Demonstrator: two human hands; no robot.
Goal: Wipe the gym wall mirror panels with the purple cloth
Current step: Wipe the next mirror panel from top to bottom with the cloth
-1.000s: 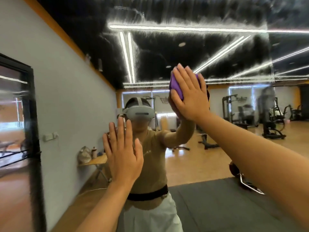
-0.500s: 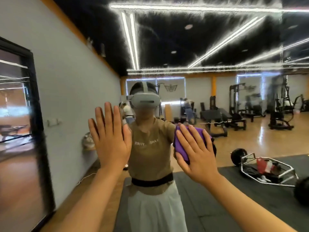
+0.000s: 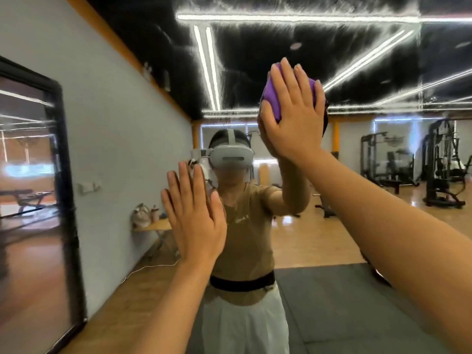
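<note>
A person stands close to a gym wall mirror [image 3: 357, 226], both arms raised toward the glass. The right hand [image 3: 293, 116], fingers straight and slightly fanned, presses a bunched purple cloth [image 3: 272, 97] flat against the mirror high up, above the level of the reflected head; the cloth shows only between and beside the fingers. The left hand [image 3: 195, 215] is lower and to the left, palm toward the glass with fingers straight and close together, holding nothing; whether it actually touches the mirror cannot be told from this angle. The reflection shows the person in a white headset [image 3: 231, 155], tan shirt and white trousers. Behind, reflected weight machines [image 3: 441, 162] stand on a wooden floor, and a small folding table [image 3: 154, 226] sits against the grey side wall.
</note>
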